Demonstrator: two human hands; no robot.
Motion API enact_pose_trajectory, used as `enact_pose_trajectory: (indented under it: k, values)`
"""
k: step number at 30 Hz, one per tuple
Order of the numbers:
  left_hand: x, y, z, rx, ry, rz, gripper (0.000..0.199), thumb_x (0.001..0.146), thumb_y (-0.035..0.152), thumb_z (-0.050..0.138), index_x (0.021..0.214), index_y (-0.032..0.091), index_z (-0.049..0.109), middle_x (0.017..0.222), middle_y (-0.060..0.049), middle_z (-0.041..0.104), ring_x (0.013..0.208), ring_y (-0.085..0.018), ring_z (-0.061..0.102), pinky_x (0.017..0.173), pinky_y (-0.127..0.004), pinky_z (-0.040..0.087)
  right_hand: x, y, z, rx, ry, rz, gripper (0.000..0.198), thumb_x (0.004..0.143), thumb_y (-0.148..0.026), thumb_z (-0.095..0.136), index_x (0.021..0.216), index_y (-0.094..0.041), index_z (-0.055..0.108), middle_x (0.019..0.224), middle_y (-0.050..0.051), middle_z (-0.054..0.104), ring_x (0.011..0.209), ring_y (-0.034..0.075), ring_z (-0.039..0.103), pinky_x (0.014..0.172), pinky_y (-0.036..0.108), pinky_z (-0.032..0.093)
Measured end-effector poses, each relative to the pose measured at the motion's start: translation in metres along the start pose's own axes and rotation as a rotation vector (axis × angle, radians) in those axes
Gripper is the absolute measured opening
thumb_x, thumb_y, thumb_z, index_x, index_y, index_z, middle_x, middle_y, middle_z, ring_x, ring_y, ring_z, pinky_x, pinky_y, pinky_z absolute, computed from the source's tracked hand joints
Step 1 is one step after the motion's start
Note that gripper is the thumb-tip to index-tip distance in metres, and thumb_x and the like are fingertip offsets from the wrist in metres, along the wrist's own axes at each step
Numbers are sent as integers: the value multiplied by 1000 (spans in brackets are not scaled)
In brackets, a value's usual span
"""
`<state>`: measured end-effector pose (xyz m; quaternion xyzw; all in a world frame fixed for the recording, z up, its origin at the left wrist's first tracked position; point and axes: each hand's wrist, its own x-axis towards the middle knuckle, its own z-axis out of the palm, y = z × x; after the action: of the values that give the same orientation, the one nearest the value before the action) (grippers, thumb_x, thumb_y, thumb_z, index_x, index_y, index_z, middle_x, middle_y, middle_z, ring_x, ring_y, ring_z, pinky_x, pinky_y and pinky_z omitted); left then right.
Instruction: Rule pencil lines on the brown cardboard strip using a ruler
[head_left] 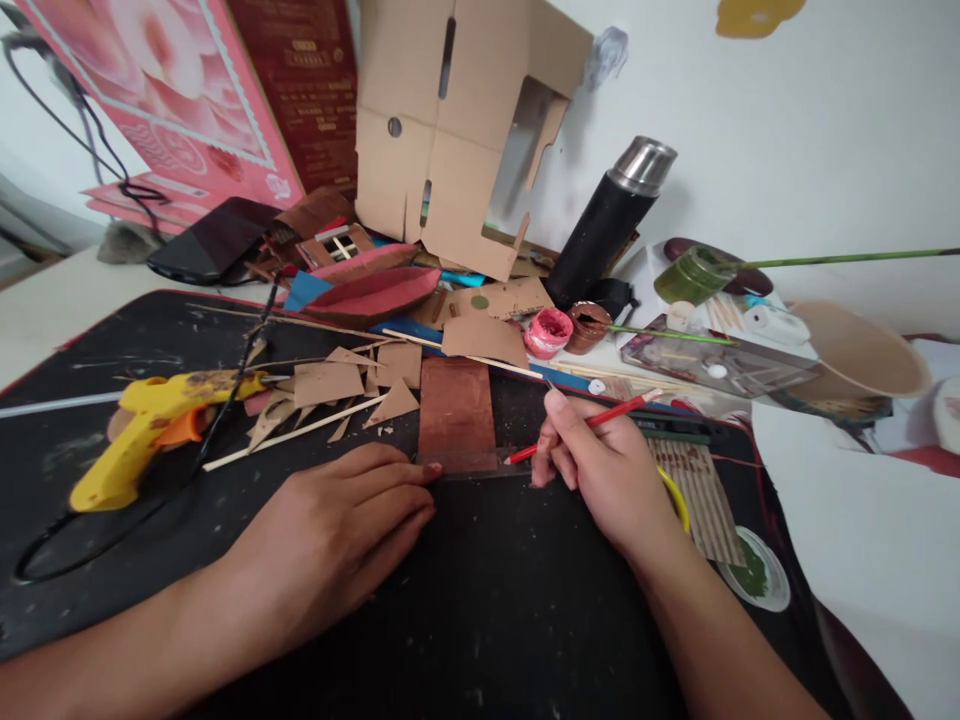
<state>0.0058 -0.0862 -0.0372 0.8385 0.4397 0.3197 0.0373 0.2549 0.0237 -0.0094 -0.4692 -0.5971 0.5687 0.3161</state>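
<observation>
A brown-painted cardboard piece (456, 408) lies flat on the black mat, with a clear ruler (469, 466) across its near edge. My left hand (341, 535) rests palm down, its fingers stretched out and the fingertips on the ruler's left end. A red pencil (619, 410) is in my right hand (600, 465), closed around it. The pencil's point slants down to the ruler near the cardboard's right edge. A small dark tip shows above my right thumb; what it belongs to is hidden.
A yellow glue gun (150, 430) with its black cord lies left, beside cardboard scraps (326, 385) and thin sticks. Behind stand a black flask (611, 220), paint jars (548, 332) and a cardboard box panel (435, 120). Corrugated cardboard (701, 500) and a green-smeared lid (761, 570) lie right.
</observation>
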Motion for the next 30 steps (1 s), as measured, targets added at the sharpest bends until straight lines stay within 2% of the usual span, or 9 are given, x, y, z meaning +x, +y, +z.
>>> enact_pose_trajectory:
  k: [6,15,21,30]
  values:
    - [-1,0,1,-3,-8,-3,18,110,14,59,107,16,77,112,-7,85,103,-22,79,90,-34,67,2,2,0,59,-11,12,62,96,-78,72,69,-23,63,44,-8,46,46,15,66,50,24,48]
    - [-1,-2,-2,5,-29,4,16,111,14,57,109,17,73,111,-6,84,104,-23,78,90,-35,66,3,7,0,68,-20,-13,60,99,-75,72,71,-22,66,46,-7,51,45,14,64,48,25,44]
    - [-2,-2,0,-1,-33,-1,15,111,14,58,112,17,73,113,-6,84,105,-23,78,93,-35,66,5,10,1,92,-60,-50,53,102,-68,72,76,-22,69,48,-7,53,47,15,65,51,27,50]
    - [1,-2,-3,-7,-26,12,16,111,14,58,109,16,74,111,-6,84,103,-22,78,93,-34,66,5,13,2,61,-60,-84,47,105,-59,70,75,-23,68,49,-7,53,47,13,65,52,27,49]
